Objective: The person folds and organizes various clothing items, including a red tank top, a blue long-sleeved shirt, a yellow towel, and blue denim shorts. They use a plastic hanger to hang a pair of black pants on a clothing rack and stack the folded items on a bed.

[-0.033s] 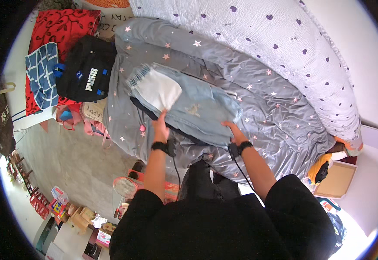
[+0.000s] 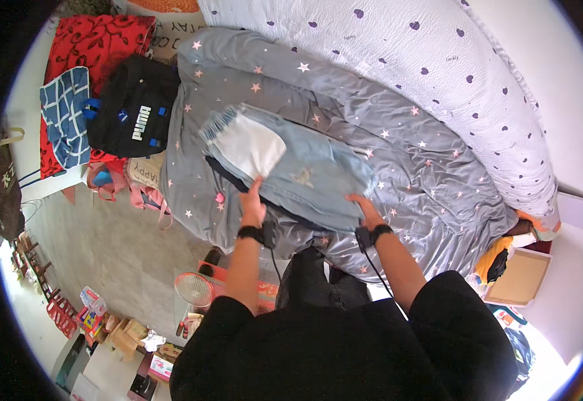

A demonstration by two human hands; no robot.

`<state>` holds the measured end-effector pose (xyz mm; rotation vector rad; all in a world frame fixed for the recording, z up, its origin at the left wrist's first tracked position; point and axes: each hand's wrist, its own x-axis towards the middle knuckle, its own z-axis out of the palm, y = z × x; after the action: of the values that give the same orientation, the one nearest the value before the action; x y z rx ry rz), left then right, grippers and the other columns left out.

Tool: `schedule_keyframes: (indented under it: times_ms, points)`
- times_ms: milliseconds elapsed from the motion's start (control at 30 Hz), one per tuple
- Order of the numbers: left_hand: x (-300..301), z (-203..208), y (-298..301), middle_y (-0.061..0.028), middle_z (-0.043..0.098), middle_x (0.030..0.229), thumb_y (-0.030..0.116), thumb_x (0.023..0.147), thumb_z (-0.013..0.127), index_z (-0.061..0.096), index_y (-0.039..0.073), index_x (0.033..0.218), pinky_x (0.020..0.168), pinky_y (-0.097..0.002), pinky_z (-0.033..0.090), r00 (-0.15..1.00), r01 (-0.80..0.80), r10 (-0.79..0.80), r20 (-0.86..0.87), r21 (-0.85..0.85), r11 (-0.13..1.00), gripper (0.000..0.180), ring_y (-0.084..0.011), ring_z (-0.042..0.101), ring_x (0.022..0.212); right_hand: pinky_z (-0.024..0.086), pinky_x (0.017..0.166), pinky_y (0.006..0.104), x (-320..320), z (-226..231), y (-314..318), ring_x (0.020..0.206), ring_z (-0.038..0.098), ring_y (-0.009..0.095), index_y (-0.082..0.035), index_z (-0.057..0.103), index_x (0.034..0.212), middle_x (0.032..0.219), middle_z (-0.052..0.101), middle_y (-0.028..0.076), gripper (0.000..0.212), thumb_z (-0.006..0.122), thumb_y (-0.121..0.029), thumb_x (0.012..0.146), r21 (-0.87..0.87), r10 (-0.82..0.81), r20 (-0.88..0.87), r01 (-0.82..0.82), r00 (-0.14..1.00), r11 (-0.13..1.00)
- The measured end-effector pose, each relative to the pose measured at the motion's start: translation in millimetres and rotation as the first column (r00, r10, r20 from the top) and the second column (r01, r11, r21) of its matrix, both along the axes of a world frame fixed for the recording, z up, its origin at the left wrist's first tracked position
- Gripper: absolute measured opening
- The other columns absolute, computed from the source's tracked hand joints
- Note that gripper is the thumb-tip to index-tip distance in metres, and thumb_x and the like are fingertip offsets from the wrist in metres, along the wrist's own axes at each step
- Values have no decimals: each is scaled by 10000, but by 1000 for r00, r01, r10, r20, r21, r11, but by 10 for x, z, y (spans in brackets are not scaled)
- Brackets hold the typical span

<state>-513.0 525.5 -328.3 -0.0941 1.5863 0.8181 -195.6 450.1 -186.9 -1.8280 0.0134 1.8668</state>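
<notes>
A pair of light blue jeans [image 2: 318, 167], folded lengthwise with a gathered elastic waist and a white section at the left end, lies across the grey star-print bedding. A dark garment [image 2: 238, 182] shows from under its near edge. With thumb on top, my left hand [image 2: 253, 208] grips the near edge close to the white section. My right hand [image 2: 369, 212] pinches the near right corner, its thumb on the denim. The fingers of both hands are partly hidden below the cloth. Each wrist wears a black band with a cable.
Grey bedding [image 2: 431, 194] spreads around the jeans, backed by a white heart-print quilt [image 2: 425, 47]. A black backpack [image 2: 134, 107] and a blue checked cloth [image 2: 65, 117] lie on the left by a red pillow [image 2: 97, 40]. A racket [image 2: 194, 289] is near the bed's front, left of my legs.
The jeans have shifted slightly toward me and to the right, with both hands moving along and still gripping the near edge.
</notes>
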Motion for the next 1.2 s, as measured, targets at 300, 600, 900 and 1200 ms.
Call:
schedule_keyframes:
  times_ms: [300, 600, 900, 1200]
  points:
    - [-120, -112, -357, 69, 390, 551, 583, 725, 647, 465, 181, 763, 352, -199, 260, 974, -160, 156, 166, 10, 987, 443, -54, 333, 409, 429, 843, 371, 817, -1178, -1179, 997, 545, 212, -57, 566, 1111, 1071, 590, 83, 526, 695, -364, 703, -111, -61, 32, 64, 998, 992]
    - [-105, -258, 601, -60, 532, 1161, 573, 688, 659, 494, 110, 1202, 846, -365, 419, 870, 486, -492, 23, 125, 865, 711, -217, 515, 1023, 503, 665, 424, 953, -1517, -1026, 825, 601, 251, 21, 525, 1073, 1007, 600, 145, 520, 763, -179, 656, -100, -267, 180, 288, 947, 952]
    - [180, 608, 55, -50, 512, 1237, 405, 708, 676, 482, 108, 1231, 988, -404, 340, 785, 576, -570, 243, 55, 816, 632, -246, 455, 1141, 521, 659, 395, 1140, -477, -1867, 803, 617, 234, 7, 549, 1018, 920, 610, 132, 402, 728, -74, 668, 198, -598, 147, 569, 788, 798]
    - [1914, 2095, -1756, -40, 530, 1209, 314, 783, 610, 508, 104, 1201, 946, -411, 366, 541, 710, -751, 379, 273, 649, 479, -242, 477, 1121, 455, 791, 361, 2181, 572, -4572, 889, 559, 218, -19, 534, 1045, 940, 586, 84, 482, 749, -103, 622, 351, -740, 100, 673, 665, 652]
